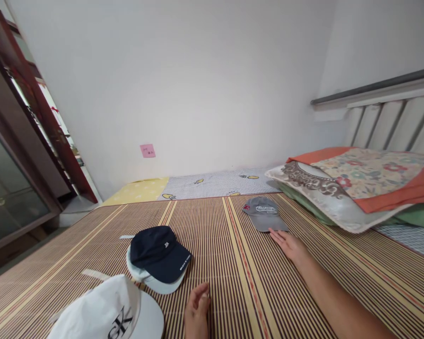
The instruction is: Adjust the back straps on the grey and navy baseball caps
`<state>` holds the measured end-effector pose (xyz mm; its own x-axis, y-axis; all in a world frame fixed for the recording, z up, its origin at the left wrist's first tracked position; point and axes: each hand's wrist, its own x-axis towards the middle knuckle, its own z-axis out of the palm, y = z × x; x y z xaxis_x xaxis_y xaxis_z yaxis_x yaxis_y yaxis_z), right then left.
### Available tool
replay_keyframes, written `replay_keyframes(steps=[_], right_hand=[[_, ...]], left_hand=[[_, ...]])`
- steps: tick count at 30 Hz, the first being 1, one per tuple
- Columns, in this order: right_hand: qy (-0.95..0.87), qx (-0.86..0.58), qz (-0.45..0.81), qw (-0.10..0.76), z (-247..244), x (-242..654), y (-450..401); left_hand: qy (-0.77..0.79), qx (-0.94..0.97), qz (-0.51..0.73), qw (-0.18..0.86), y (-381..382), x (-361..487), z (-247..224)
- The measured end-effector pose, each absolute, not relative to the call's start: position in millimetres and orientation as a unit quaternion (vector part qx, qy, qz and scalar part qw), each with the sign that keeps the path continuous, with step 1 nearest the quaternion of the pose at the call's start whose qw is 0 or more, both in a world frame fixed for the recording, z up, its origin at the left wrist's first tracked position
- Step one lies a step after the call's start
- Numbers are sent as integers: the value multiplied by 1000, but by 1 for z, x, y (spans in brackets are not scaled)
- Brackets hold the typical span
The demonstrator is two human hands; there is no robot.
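Observation:
My right hand (289, 245) reaches forward with its fingers stretched out, and the fingertips touch the front edge of the brim of a grey baseball cap (265, 214). That cap lies crown up on a striped mat, its brim towards me. My left hand (198, 306) is low in the middle, fingers loosely bent, with nothing visible in it. Left of it, a navy baseball cap (159, 252) rests on top of a pale blue cap (166, 286), which is mostly covered. Nearer to me sits a white baseball cap (102, 308) with black letters, cut off by the bottom edge.
The striped mat (219, 254) spreads over the bed. Pillows with a floral, orange-edged cover (378, 172) are piled at the right, by a white slatted headboard (392, 120). Behind stands a white wall with a pink note (147, 150). A dark red door (49, 108) is at the left.

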<state>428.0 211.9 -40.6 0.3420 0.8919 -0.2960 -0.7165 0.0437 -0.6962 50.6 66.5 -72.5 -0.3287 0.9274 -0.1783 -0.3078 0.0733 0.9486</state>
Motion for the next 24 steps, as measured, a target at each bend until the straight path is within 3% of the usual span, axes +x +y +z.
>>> replay_keyframes(steps=[12, 18, 24], right_hand=[[-148, -402, 544, 722, -44, 422, 204], [-174, -447, 505, 717, -53, 393, 167], [-250, -492, 508, 661, -40, 348, 136]], left_hand=[[522, 325, 620, 487, 66, 50, -76], [530, 325, 600, 503, 58, 52, -54], [544, 340, 597, 482, 49, 59, -32]])
